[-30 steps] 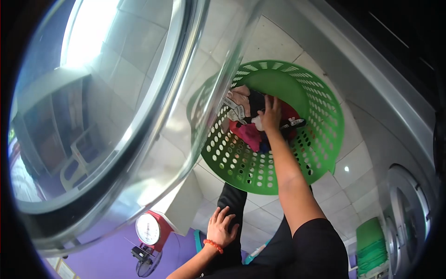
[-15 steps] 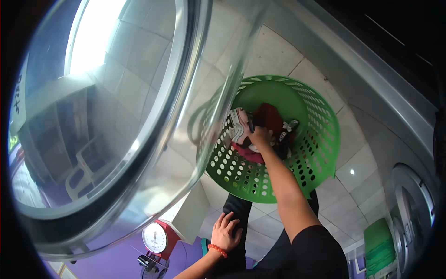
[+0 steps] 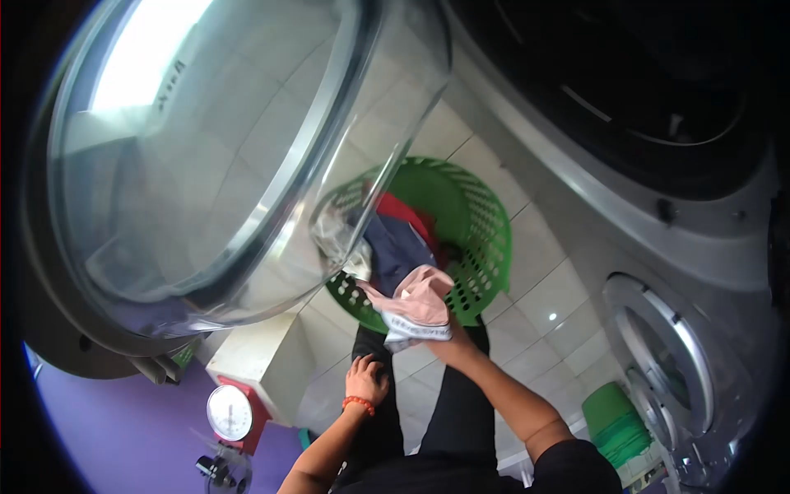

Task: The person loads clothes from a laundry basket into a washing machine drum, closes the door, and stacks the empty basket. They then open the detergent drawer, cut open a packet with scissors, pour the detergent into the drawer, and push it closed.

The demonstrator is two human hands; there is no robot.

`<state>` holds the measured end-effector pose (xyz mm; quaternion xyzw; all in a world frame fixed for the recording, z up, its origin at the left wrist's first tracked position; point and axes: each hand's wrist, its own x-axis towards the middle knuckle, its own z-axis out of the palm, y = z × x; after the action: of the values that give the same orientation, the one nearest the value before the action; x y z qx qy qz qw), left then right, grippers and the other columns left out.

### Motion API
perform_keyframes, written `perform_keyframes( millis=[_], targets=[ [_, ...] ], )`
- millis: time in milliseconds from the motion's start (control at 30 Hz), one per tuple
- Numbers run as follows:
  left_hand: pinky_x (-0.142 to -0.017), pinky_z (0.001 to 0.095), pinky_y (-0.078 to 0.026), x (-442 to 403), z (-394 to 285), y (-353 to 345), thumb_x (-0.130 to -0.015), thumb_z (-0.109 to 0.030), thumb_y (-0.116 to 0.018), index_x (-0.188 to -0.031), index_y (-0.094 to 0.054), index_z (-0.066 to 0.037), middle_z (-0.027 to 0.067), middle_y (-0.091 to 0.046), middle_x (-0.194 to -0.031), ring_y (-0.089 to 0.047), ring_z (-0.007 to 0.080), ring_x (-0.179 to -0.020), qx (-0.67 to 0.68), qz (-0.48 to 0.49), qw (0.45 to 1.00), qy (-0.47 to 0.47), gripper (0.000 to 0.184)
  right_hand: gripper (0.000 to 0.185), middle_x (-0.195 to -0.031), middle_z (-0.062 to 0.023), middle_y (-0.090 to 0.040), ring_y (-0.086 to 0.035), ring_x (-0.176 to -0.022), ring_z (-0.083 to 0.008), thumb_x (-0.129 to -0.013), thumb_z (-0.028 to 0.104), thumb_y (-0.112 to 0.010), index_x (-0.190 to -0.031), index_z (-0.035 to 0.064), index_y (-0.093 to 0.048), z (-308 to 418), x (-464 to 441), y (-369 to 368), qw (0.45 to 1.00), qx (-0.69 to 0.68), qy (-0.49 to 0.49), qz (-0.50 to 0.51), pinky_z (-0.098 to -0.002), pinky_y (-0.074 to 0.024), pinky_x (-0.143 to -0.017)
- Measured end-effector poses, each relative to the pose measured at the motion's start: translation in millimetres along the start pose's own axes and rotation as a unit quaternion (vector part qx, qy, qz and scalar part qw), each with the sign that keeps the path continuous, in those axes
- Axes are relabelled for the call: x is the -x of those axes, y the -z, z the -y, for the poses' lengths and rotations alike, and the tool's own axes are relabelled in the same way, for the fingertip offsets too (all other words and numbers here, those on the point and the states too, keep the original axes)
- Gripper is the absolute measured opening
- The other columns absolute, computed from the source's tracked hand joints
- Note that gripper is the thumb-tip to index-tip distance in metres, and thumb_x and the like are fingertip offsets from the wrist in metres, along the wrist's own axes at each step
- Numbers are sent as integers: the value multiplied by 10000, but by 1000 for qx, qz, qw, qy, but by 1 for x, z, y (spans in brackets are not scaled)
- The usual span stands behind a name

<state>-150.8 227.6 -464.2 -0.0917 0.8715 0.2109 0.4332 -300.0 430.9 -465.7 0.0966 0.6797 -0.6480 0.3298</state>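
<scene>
Over the green basket's (image 3: 495, 284) near rim: what is held?

"Pink garment (image 3: 421, 295), pinched by the right hand (image 3: 453, 339). Dark blue garment (image 3: 399, 249) lies inside the basket."

"Left hand (image 3: 366, 381)?"

"Loosely spread, resting on the trouser leg (image 3: 387, 430)."

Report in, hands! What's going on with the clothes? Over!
Right hand gripping pink garment. Left hand resting on left leg. More clothes in green basket. Clear door partly overlaps basket in view.

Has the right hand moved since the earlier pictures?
Yes: against the green basket, the right hand has drawn back from the clothes inside to its near side, toward the person's body, holding a pink garment.
</scene>
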Motion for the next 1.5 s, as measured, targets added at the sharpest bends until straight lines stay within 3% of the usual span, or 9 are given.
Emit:
perform_keyframes(
  millis=[333, 467, 567, 633, 667, 700, 1033, 1300, 1500],
  targets=[
    [-959, 427, -326, -4, -9, -15, -684, -270, -591, -948, -625, -121, 63, -512, -1178, -378, 304, -1187, 28, -10, 999, 25, 306, 302, -1049, -60, -555, -566, -947, -179, -861, 231, -558, -1091, 42, -504, 141, -51, 75, 948, -185, -232, 117, -340, -519, -750],
    [-948, 429, -334, -8, -13, -14, -689, -249, -572, -914, -631, -125, 61, -526, -1151, -387, 299, -1178, 30, -22, 999, 40, 263, 286, -975, -47, -566, -551, -808, -136, -869, 286, -522, -1047, 62, -528, 250, -133, 174, 998, 36, 26, -50, -296, -492, -643],
    [-943, 423, -339, -6, -16, -13, -691, -250, -570, -899, -635, -125, 49, -534, -1131, -396, 296, -1167, 32, -15, 998, 49, 251, 331, -1113, -100, -536, -524, -970, -205, -896, 281, -466, -1136, 55, -499, 323, -165, 303, 832, 341, 203, -387, -346, -444, -805],
    [-941, 423, -339, -6, -17, -14, -692, -250, -571, -895, -635, -124, 48, -535, -1127, -399, 293, -1164, 37, -18, 998, 51, 248, 342, -1126, -117, -542, -498, -1061, -258, -894, 267, -470, -1143, 35, -499, 329, -191, 395, 790, -98, 325, -511, -370, -412, -909],
    [-939, 422, -340, -6, -16, -14, -692, -251, -571, -890, -634, -123, 46, -536, -1122, -401, 290, -1161, 38, -17, 998, 49, 244, 337, -1094, -117, -558, -480, -1099, -288, -882, 255, -492, -1120, 17, -509, 325, -203, 416, 620, -458, 431, -469, -378, -396, -957],
    [-939, 422, -340, -6, -17, -13, -692, -251, -571, -890, -634, -123, 46, -536, -1122, -401, 290, -1161, 37, -13, 998, 50, 244, 337, -1094, -117, -558, -480, -1099, -288, -882, 255, -492, -1120, 17, -509, 322, -202, 396, 620, -457, 428, -473, -378, -396, -957],
    [-923, 423, -355, -13, -12, -5, -710, -225, -580, -884, -624, -122, 62, -545, -1107, -427, 298, -1139, 40, -32, 998, 28, 207, 216, -952, -19, -597, -574, -806, -97, -862, 153, -551, -1055, 56, -557, 80, -190, 189, 989, -118, 28, -82, -226, -471, -681],
    [-934, 412, -374, -22, -5, 18, -718, -176, -607, -890, -614, -98, 77, -547, -1135, -463, 322, -1117, 29, -27, 999, -12, 189, 386, -1166, -114, -532, -529, -1043, -251, -713, 136, -688, -1078, 80, -576, -185, -182, 87, 938, 329, -104, 33, -361, -427, -886],
    [-929, 403, -388, -35, 3, 36, -708, -127, -622, -882, -610, -82, 104, -551, -1128, -467, 321, -1120, 19, -12, 999, -42, 181, 899, -1393, -171, -232, -438, -1117, -375, -609, 122, -776, -1351, 185, -272, -276, -195, 30, 860, 489, -130, -61, -437, -417, -909]
  ],
)
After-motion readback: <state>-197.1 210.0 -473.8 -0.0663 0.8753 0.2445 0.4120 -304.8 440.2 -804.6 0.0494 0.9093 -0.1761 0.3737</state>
